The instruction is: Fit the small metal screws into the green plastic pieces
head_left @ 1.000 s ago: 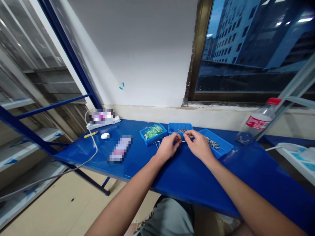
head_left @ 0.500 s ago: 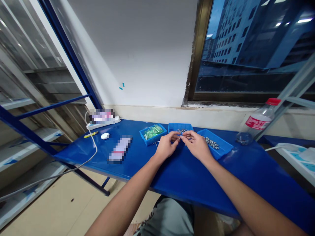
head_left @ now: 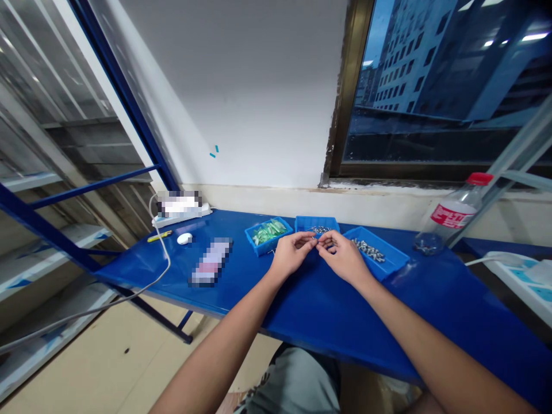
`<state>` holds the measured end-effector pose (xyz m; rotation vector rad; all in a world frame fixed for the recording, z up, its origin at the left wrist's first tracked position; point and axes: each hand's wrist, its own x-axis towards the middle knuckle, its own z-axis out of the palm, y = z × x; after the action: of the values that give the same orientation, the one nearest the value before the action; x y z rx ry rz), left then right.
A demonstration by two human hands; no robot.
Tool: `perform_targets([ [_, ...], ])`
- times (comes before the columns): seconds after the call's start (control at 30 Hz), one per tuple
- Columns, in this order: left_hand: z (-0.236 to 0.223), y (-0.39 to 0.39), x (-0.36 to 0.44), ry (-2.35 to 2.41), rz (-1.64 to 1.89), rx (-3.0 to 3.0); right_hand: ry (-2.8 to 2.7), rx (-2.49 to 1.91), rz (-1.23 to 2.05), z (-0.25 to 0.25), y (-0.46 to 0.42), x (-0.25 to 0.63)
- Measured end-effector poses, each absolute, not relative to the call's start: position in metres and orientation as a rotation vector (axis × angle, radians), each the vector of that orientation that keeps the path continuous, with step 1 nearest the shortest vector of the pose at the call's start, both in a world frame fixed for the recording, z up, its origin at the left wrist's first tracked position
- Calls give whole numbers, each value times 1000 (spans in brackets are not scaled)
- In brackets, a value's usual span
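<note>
Above the blue table, my left hand and my right hand meet fingertip to fingertip. Each is closed in a pinch, and whatever they hold is too small and covered to name. Just beyond my fingers lies a blue bin with small shiny metal parts. Another blue bin, beside my right hand, contains several small metal pieces. To the left of my left hand, a third blue bin holds small green packets.
A plastic bottle with a red cap stands at the right. On the left lie a blurred-out flat object, a white rounded object, a yellow cutter and a power strip. Its cable hangs over the table's edge.
My fingers have shifted slightly: the left thumb and fingertips are drawn closer together, and the right fingers are more curled. The bins and other objects stay in place.
</note>
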<state>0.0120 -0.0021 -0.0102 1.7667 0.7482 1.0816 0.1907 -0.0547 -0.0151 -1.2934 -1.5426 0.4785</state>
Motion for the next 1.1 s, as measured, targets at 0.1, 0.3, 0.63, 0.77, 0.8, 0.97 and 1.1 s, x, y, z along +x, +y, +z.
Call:
perform_targets([
  [0.1, -5, -6, 12, 766, 1109, 1814, -1571, -1287, 457, -12, -56, 189],
  [0.3, 2, -14, 10, 795, 969, 1812, -1542, -1312, 387, -6, -61, 189],
  [0.63, -8, -6, 11, 747, 1003, 1762, -1652, -1271, 338, -6, -60, 190],
  [0.77, -13, -1, 11, 784, 1073, 1709, -1634, -1283, 430, -9, -59, 188],
  [0.8, -13, 0, 11, 797, 1085, 1714, -1623, -1292, 435, -9, -59, 188],
  [0.97, -12, -4, 11, 803, 1091, 1848, -1618, -1312, 366, -8, -60, 188],
  [1.1, -8, -8, 9, 774, 1056, 1969, -1640, -1322, 324, -8, -59, 190],
])
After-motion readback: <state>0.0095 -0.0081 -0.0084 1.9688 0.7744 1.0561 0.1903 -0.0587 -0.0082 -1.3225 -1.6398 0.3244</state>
